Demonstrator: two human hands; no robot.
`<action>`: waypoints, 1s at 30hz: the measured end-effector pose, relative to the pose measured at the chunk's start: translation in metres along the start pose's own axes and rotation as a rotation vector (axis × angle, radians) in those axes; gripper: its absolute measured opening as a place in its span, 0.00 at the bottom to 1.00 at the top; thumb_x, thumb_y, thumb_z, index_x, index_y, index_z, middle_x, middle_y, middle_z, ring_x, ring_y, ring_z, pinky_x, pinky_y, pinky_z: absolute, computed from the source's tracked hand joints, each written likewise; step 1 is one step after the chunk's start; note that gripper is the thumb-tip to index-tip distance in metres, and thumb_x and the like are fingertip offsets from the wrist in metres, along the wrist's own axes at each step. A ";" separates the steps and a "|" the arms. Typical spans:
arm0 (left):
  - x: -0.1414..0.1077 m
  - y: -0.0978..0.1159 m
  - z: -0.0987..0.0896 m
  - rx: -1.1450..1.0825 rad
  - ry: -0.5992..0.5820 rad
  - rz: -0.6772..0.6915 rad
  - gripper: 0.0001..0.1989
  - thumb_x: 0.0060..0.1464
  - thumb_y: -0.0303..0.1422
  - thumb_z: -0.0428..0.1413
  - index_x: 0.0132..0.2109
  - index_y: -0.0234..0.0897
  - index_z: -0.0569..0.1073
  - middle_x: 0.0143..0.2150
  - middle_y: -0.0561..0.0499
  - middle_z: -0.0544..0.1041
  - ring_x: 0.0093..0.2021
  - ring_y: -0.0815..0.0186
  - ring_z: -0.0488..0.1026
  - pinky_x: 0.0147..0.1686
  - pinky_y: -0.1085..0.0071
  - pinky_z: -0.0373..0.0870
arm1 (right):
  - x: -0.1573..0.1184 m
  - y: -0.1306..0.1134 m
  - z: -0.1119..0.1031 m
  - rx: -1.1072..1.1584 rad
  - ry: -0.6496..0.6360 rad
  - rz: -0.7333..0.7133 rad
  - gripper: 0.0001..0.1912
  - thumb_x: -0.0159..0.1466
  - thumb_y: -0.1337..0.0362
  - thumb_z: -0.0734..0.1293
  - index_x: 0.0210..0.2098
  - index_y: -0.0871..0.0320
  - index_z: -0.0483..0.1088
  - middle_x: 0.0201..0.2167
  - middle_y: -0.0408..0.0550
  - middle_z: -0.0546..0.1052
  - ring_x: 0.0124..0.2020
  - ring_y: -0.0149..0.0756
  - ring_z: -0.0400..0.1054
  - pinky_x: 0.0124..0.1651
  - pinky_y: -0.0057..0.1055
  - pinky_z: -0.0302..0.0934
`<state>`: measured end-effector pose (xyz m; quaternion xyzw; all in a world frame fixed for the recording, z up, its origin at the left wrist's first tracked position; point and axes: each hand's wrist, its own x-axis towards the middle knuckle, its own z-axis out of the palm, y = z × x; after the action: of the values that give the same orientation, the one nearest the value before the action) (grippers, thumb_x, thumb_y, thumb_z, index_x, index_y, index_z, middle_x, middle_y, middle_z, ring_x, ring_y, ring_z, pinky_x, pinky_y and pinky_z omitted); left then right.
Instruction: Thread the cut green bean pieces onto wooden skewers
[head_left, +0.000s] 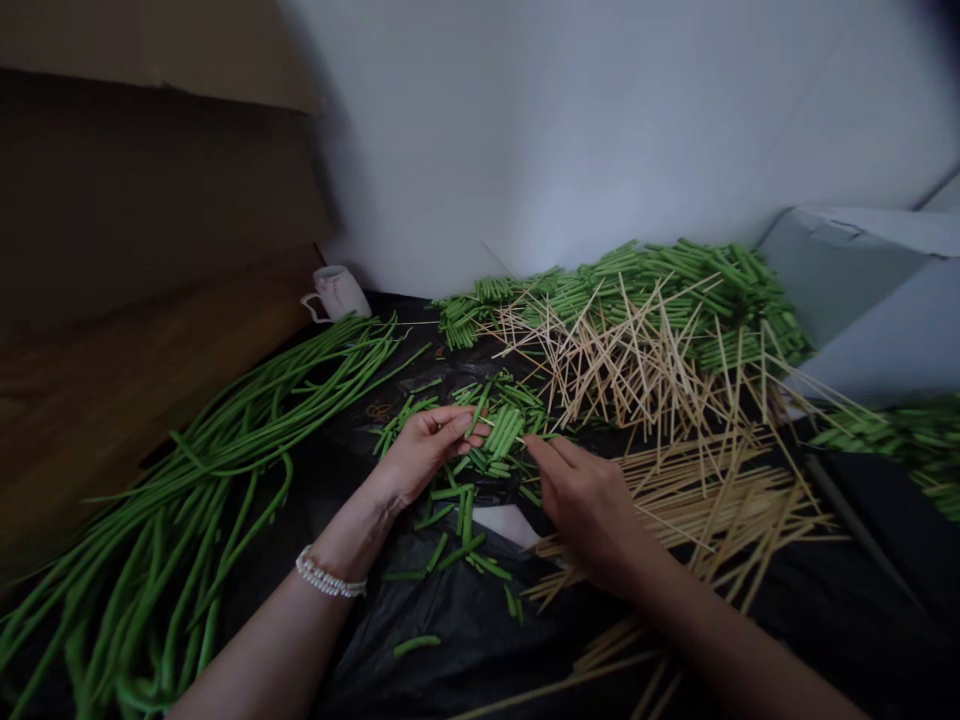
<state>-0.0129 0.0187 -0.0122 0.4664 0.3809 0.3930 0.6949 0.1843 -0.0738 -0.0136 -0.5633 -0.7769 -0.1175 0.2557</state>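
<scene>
My left hand (435, 438), with a beaded bracelet at the wrist, pinches a short cut piece of green bean (478, 408). Opposite it, my right hand (581, 490) is closed on a thin wooden skewer (523, 440), most of which is hidden by beans and fingers. Several bean pieces sit side by side on this skewer, as a small row (504, 432) between my two hands. Loose cut bean pieces (469, 510) lie scattered below and around the hands on black plastic sheeting (450, 630).
Long uncut beans (247, 430) spread along the left. Skewered beans (675, 290) are heaped at the back right, with bare skewers (720, 480) in front and partly over them. A white mug (340, 292) stands at the back left. More beans (900, 445) lie far right.
</scene>
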 end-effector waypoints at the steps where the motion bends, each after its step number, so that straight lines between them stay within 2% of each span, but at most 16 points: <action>1: 0.000 0.000 0.000 0.003 0.003 0.002 0.14 0.45 0.37 0.66 0.39 0.36 0.80 0.35 0.48 0.81 0.33 0.71 0.75 0.38 0.74 0.70 | 0.000 0.000 0.000 -0.001 0.001 0.000 0.18 0.63 0.75 0.57 0.48 0.61 0.72 0.30 0.46 0.75 0.26 0.31 0.66 0.30 0.28 0.55; 7: 0.000 0.000 0.000 0.062 0.015 0.037 0.14 0.46 0.38 0.66 0.39 0.36 0.80 0.37 0.46 0.82 0.34 0.69 0.75 0.38 0.71 0.70 | 0.000 -0.001 0.000 -0.028 -0.004 0.006 0.17 0.63 0.74 0.57 0.47 0.60 0.72 0.29 0.46 0.75 0.26 0.30 0.65 0.29 0.28 0.54; 18: -0.001 0.001 0.008 0.289 0.092 0.132 0.18 0.41 0.42 0.67 0.38 0.35 0.81 0.33 0.47 0.82 0.33 0.63 0.76 0.39 0.66 0.72 | 0.000 -0.003 0.002 -0.023 -0.047 0.022 0.17 0.63 0.74 0.59 0.48 0.60 0.72 0.30 0.45 0.76 0.26 0.32 0.68 0.29 0.29 0.54; 23: -0.002 0.001 0.008 0.222 0.127 0.132 0.18 0.42 0.40 0.67 0.40 0.36 0.80 0.35 0.48 0.82 0.34 0.65 0.76 0.39 0.68 0.70 | 0.000 -0.003 0.002 -0.016 -0.024 0.029 0.17 0.63 0.74 0.58 0.47 0.60 0.72 0.29 0.45 0.75 0.26 0.32 0.68 0.29 0.28 0.54; 26: -0.001 0.001 0.005 0.196 0.174 0.106 0.16 0.40 0.39 0.68 0.37 0.36 0.80 0.33 0.49 0.81 0.32 0.67 0.74 0.36 0.70 0.68 | -0.001 -0.003 0.003 -0.007 -0.004 0.012 0.17 0.63 0.74 0.58 0.47 0.61 0.72 0.29 0.45 0.75 0.26 0.32 0.68 0.29 0.29 0.55; 30: 0.002 -0.001 0.001 0.074 0.133 0.009 0.15 0.36 0.38 0.70 0.33 0.35 0.81 0.29 0.51 0.78 0.27 0.72 0.69 0.31 0.73 0.65 | -0.003 -0.003 0.007 0.003 0.014 -0.004 0.18 0.63 0.74 0.58 0.48 0.60 0.72 0.30 0.46 0.75 0.27 0.31 0.67 0.29 0.28 0.56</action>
<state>-0.0110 0.0196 -0.0135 0.4663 0.4384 0.4117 0.6488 0.1805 -0.0745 -0.0205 -0.5604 -0.7764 -0.1211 0.2618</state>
